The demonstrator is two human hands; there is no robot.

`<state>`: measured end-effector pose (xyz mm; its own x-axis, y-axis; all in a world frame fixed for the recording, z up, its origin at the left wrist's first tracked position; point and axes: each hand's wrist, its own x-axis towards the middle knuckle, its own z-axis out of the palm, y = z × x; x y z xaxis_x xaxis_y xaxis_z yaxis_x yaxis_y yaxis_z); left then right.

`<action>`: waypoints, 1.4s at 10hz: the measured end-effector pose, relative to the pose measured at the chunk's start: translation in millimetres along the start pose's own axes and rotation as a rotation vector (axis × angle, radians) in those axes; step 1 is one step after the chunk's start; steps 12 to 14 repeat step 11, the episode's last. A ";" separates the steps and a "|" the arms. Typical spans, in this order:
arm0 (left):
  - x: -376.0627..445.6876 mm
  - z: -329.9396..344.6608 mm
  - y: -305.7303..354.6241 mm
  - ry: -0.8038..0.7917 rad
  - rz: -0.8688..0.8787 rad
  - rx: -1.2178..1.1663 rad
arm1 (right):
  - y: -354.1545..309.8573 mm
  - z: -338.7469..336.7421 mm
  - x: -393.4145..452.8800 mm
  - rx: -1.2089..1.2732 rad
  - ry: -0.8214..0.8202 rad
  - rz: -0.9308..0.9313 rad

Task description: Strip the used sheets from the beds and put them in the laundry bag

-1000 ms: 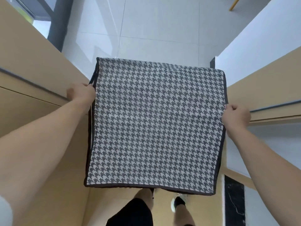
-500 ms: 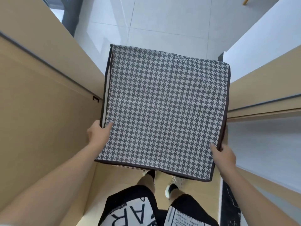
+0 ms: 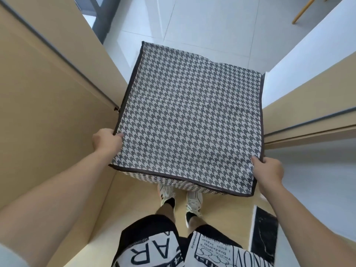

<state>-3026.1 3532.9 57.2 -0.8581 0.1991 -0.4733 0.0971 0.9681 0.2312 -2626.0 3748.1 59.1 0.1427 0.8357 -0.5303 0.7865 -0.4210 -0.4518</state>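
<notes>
Laundry bag (image 3: 190, 120) lowered nearer the shoes (image 3: 194, 201), left hand (image 3: 107, 140) and right hand (image 3: 268, 175) fingers gripping its edges

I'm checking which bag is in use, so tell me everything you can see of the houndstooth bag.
The grey-and-white houndstooth fabric laundry bag looks woven and boxy, with dark piping along its edges. Its broad patterned face is up, tilted, held above the person's shoes between tan wooden panels. The left hand grips its left edge and the right hand its near right corner, fingers curled over the piping. No opening shows.
</notes>
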 end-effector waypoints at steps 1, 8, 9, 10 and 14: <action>-20.0 17.5 -15.9 -0.056 -0.016 0.077 | 15.1 5.4 5.8 -0.047 -0.062 0.031; -129.0 -79.0 41.9 -0.093 0.324 -0.027 | -42.8 -53.8 -65.8 -0.077 -0.177 -0.316; -142.6 -107.2 49.0 -0.079 0.422 -0.145 | -65.2 -69.9 -103.3 -0.104 -0.186 -0.464; -150.8 -133.5 43.7 -0.067 0.538 -0.225 | -78.7 -78.6 -142.3 -0.123 -0.158 -0.586; -165.4 -155.8 21.9 -0.009 0.642 -0.206 | -78.0 -75.2 -185.8 -0.091 -0.090 -0.660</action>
